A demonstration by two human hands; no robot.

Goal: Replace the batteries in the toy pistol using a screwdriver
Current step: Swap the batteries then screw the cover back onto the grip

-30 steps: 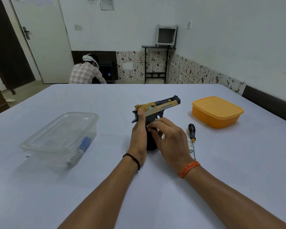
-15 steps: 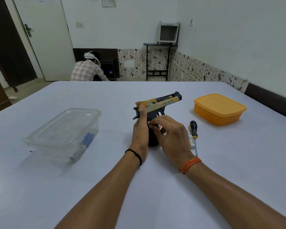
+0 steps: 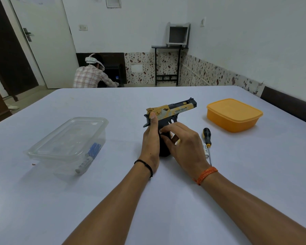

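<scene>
Head view, near to far, with the toy pistol as landmark. Both forearms reach in from the near edge of the worktop. Left hand wraps the back of the grip, thumb laid up along the rear of the yellow slide. Right hand covers the grip from the right, fingers curled onto its side; whether they pinch a cover or only press on it cannot be told. Pistol stands butt-down on the worktop between the two hands, barrel pointing away and right.

Screwdriver lies unheld just right of the pistol, a white battery touching its shaft. Clear lidded box sits well left of the pistol; orange box beyond and right.

Judgement: step in hand is work on the grip's battery compartment by fingers alone. Next move likely calls for freeing the right hand for the screwdriver while the left steadies the pistol.
</scene>
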